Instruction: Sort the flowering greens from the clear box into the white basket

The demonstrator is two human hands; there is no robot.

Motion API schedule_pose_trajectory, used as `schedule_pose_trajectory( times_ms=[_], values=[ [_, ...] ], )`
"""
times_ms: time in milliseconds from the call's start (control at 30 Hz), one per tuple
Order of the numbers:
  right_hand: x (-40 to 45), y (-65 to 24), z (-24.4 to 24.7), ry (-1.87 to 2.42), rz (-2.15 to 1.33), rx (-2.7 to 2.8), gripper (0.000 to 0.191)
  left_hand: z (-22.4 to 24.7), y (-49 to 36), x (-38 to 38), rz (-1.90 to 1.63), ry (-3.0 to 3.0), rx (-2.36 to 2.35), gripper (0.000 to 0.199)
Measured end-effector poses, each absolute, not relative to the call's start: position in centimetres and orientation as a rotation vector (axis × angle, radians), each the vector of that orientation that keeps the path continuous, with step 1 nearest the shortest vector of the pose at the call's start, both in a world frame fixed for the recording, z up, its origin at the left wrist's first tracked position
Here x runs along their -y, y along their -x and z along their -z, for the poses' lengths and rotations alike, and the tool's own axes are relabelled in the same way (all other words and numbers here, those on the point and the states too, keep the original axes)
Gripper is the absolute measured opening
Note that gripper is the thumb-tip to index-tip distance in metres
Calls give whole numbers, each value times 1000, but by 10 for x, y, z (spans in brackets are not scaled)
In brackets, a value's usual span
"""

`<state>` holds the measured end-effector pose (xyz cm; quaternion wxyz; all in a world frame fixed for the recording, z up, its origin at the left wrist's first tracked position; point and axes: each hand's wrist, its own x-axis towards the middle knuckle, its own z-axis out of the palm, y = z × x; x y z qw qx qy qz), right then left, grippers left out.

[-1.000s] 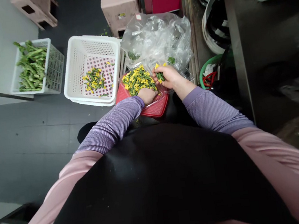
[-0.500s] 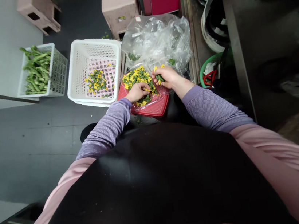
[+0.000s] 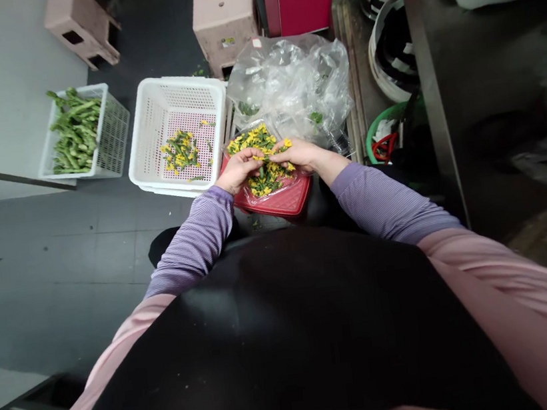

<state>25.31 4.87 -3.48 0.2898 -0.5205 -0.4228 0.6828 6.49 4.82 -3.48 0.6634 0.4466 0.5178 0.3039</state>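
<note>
Clock read from the clear plastic tray (image 3: 254, 201) as centre, with twelve o'clock toward the top of the head view.

In the left hand (image 3: 237, 171), at nine o'clock: nearly closed, with thumb and fingertips brought together to pinch a flowered stem (image 3: 261, 159), partly hidden by the fingers. In the right hand (image 3: 299, 153), at three o'clock: not opened flat, but curled around a small bunch (image 3: 280, 150) of green stems with yellow blossoms. Set almost fingertip to fingertip above the tray; cannot tell whether touching.

Below both hands, inside the tray: loosely heaped yellow-flowered greens (image 3: 262, 186), showing toward eleven and six o'clock. Beneath the tray: placed directly under it as support, a red quilted surface (image 3: 292, 202), visible mainly toward five o'clock.

At ten o'clock, in a white basket (image 3: 141, 141): lying on the perforated bottom, a smaller pile (image 3: 180, 151) of the same kind of blossoms and stems. Between nine and ten o'clock, farther out, in a white crate (image 3: 116, 135): stacked thick green stalks (image 3: 75, 133). At one o'clock, near the right hand: crumpled clear bags (image 3: 297, 77) with bits of green leaf. At twelve o'clock, farther out: a pink stool (image 3: 223, 16). At three o'clock, past the right wrist: a green-rimmed tub (image 3: 372, 131).
</note>
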Motion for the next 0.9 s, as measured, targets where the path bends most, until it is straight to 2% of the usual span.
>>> schedule_pose_trajectory(
  times_ms=[167,333,367,533,900],
  values=[
    [-53,-257,35,1380,-1726,1150,23,37,-63,-44,-751,-835,-1104,28],
    [-55,-258,37,1407,-1679,1152,27,38,-64,-43,-719,-792,-1169,11],
    [-55,-258,38,1410,-1684,1154,28,37,-66,-43,-708,-806,-1167,9],
    [-56,-258,41,1403,-1707,1173,29,30,-73,-39,-710,-920,-1241,27],
    [-53,-259,35,1417,-1646,1328,24,31,-65,-45,-693,-1285,-1360,15]
  ],
)
